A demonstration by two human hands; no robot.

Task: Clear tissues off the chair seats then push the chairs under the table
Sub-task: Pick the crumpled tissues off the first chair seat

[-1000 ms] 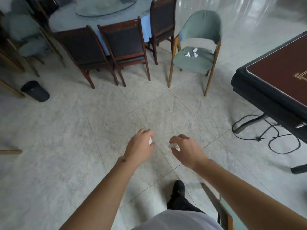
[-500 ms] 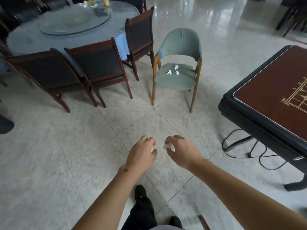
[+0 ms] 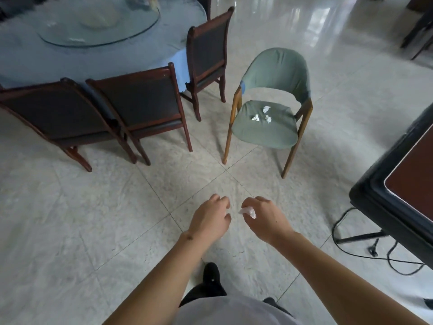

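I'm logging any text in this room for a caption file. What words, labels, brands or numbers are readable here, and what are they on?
None: no readable word, number, brand or sign shows in this view.
Round table, dark chairs, green chair: no label visible.
Dark table at right: plain surface in view, no lettering.
Crumpled tissues on the green seat and the one the right hand holds: blank.

Quick count from where I'm standing: three crumpled tissues (image 3: 262,114) on the one green chair (image 3: 269,127), plus one more tissue (image 3: 248,211) held in the right hand (image 3: 264,219). Three dark wooden chairs (image 3: 140,106) sit at the one round desk (image 3: 98,59). Two hands out front, left hand (image 3: 209,219) included. One black cable (image 3: 351,245) lies on the floor.
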